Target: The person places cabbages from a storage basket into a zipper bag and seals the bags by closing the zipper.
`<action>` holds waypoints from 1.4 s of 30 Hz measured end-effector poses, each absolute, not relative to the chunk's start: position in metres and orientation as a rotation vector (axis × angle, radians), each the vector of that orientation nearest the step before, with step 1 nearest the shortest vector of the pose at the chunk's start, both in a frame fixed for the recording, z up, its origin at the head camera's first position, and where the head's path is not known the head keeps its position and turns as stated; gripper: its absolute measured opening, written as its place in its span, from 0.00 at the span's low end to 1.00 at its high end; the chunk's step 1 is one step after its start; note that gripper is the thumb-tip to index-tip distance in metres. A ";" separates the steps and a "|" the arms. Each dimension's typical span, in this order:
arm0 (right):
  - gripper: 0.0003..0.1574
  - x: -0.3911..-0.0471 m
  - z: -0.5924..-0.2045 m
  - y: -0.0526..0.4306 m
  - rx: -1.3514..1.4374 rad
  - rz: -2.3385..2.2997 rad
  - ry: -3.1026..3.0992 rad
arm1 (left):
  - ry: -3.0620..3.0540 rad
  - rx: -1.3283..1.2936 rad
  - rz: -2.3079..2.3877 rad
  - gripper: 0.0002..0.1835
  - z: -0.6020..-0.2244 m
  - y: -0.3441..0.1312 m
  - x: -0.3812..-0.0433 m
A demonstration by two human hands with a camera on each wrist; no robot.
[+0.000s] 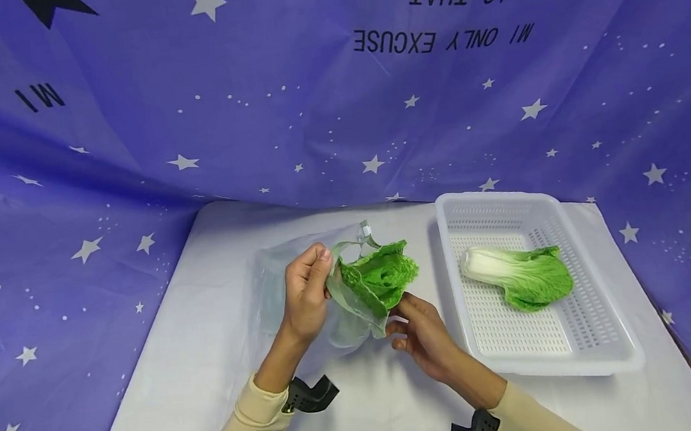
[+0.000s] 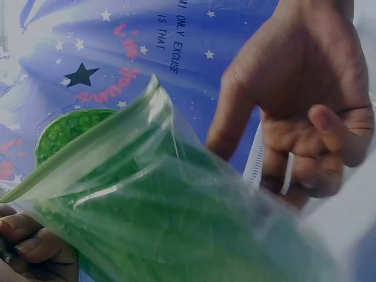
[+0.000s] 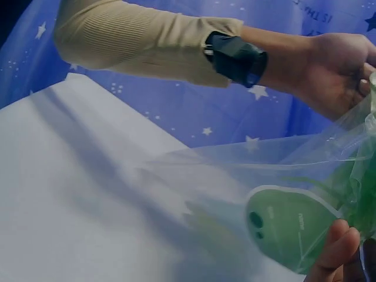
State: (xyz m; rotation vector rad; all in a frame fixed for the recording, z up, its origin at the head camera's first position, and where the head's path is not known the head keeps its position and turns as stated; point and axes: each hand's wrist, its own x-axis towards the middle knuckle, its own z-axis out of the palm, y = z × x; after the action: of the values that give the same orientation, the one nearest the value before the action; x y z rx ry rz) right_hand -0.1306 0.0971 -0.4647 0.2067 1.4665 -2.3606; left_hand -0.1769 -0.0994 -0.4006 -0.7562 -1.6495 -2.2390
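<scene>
- The slider bag (image 1: 345,328) is pinched at its mouth by the left hand (image 1: 306,292).
- A leafy cabbage (image 1: 383,278) is partly enclosed there, leaves protruding.
- The right hand (image 1: 426,336) is held alongside, fingers loosely bent.

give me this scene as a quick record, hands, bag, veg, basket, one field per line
left hand: pinches the rim of the clear bag
right hand: close by the bag's mouth; contact unclear
bagged cabbage: green leaves poking out of the mouth
second cabbage: lying in the white basket, pale stem end toward the bag
basket position: on the white table, right of the bag
backdrop: blue-purple cloth with stars
</scene>
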 end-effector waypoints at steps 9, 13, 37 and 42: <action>0.10 -0.130 -0.453 0.112 0.012 -2.422 1.396 | -1.622 -0.792 -2.253 0.20 -0.400 -0.098 -0.176; 0.17 -0.129 -0.451 0.114 -0.046 -2.429 1.386 | -1.619 -0.799 -2.263 0.20 -0.401 -0.096 -0.174; 0.12 -0.144 -0.329 0.137 -0.200 -2.140 2.555 | -2.059 -0.351 -1.271 0.20 -0.336 -0.117 -0.170; 0.16 -0.148 -0.307 0.140 -0.303 -1.800 2.902 | -2.171 -0.292 -0.958 0.17 -0.314 -0.114 -0.173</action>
State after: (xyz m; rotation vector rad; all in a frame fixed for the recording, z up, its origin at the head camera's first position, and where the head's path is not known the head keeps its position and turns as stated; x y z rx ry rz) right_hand -0.1485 0.1400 -0.3065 -0.3032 2.9024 -1.7996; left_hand -0.1726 -0.1140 -0.3138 -0.2922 -2.1707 -0.9584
